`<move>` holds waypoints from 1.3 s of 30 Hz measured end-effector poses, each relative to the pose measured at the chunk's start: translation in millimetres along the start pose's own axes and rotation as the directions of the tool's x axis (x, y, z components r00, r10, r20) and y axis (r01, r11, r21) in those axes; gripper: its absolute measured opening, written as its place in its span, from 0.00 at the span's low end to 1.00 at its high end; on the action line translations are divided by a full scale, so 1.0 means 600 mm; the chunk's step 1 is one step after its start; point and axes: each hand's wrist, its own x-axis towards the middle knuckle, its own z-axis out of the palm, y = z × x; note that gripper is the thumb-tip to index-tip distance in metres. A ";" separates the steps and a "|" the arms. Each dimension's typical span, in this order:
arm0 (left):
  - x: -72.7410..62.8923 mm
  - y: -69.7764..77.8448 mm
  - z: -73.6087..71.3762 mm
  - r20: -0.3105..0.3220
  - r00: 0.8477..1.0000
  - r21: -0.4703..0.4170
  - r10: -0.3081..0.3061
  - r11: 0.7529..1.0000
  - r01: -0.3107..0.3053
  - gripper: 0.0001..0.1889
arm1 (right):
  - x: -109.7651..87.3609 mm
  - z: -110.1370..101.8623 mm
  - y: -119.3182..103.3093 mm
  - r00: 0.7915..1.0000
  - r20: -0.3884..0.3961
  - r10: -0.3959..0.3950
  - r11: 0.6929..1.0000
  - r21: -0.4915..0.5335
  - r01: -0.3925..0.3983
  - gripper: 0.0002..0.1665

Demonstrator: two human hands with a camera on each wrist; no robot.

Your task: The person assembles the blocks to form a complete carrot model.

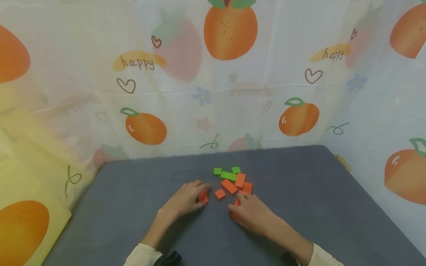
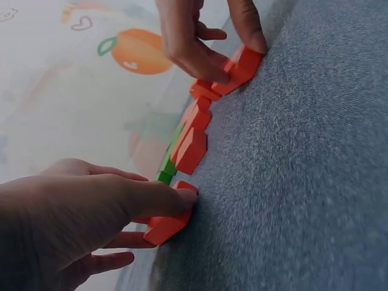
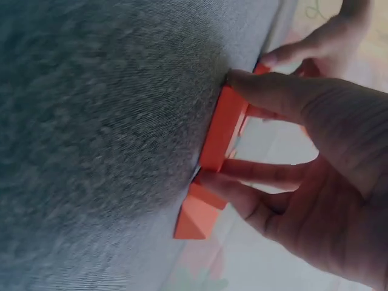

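Observation:
My left hand (image 1: pixel 188 198) pinches a red-orange block (image 1: pixel 202 196) on the table, thumb on its near side and fingers behind. In the left wrist view that block (image 2: pixel 167 228) shows partly under the thumb. My right hand (image 1: pixel 252 213) holds a longer red-orange block (image 3: pixel 223 130) lengthwise between thumb and fingers, down at the cloth. Touching the right fingers' end is another red-orange block with a slanted face (image 3: pixel 197 217). Between the hands lies a small orange block (image 1: pixel 220 194), with an oblong orange block (image 1: pixel 229 187) just behind it.
Farther back, a long green block (image 1: pixel 229 176) lies near two small green blocks, one on the left (image 1: pixel 217 171) and one on the right (image 1: pixel 236 170). More orange blocks (image 1: pixel 240 180) cluster beside them. A grey cloth covers the table (image 1: pixel 133 195); a fruit-printed curtain (image 1: pixel 186 122) hangs behind.

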 end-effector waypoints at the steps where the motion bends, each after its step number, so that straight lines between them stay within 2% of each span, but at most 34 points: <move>1: -0.003 0.000 -0.003 0.010 1.000 -0.011 -0.005 1.000 0.005 0.30 | -0.002 0.002 0.005 1.000 -0.014 -0.013 0.999 0.034 0.013 0.11; 4: -0.010 0.002 -0.013 0.042 0.999 -0.035 -0.011 0.999 0.013 0.32 | -0.010 0.003 0.018 0.997 -0.061 -0.043 0.991 0.122 0.050 0.12; 7: -0.017 0.008 -0.024 0.055 0.998 -0.057 -0.009 0.998 0.012 0.33 | -0.017 -0.001 0.027 0.995 -0.084 -0.054 0.978 0.197 0.070 0.19; 12: -0.038 0.030 -0.040 0.072 0.996 -0.073 0.044 0.997 -0.039 0.34 | -0.025 -0.015 0.033 0.998 -0.021 -0.063 0.954 0.291 0.066 0.25; 16: -0.057 0.056 -0.042 0.131 0.988 -0.110 0.083 0.992 -0.069 0.34 | -0.028 -0.029 0.031 0.996 0.040 -0.082 0.921 0.385 0.060 0.30; 21: -0.071 0.087 -0.033 0.170 0.981 -0.154 0.093 0.986 -0.067 0.35 | -0.025 -0.039 0.024 0.989 0.078 -0.124 0.879 0.471 0.073 0.34; 26: -0.068 0.106 -0.013 0.169 0.981 -0.200 0.096 0.978 -0.061 0.35 | -0.013 -0.030 0.018 0.984 0.111 -0.141 0.872 0.484 0.070 0.34; 32: -0.069 0.109 0.010 0.168 0.984 -0.258 0.057 0.966 -0.012 0.38 | -0.004 -0.011 0.018 0.979 0.162 -0.121 0.857 0.515 0.021 0.34; 36: -0.073 0.106 0.012 0.180 0.983 -0.299 0.038 0.954 0.018 0.41 | -0.005 -0.006 0.020 0.977 0.178 -0.115 0.838 0.546 0.000 0.35; 39: -0.072 0.105 0.013 0.164 0.986 -0.326 0.040 0.945 0.016 0.40 | -0.005 -0.006 0.020 0.978 0.168 -0.126 0.822 0.569 0.008 0.34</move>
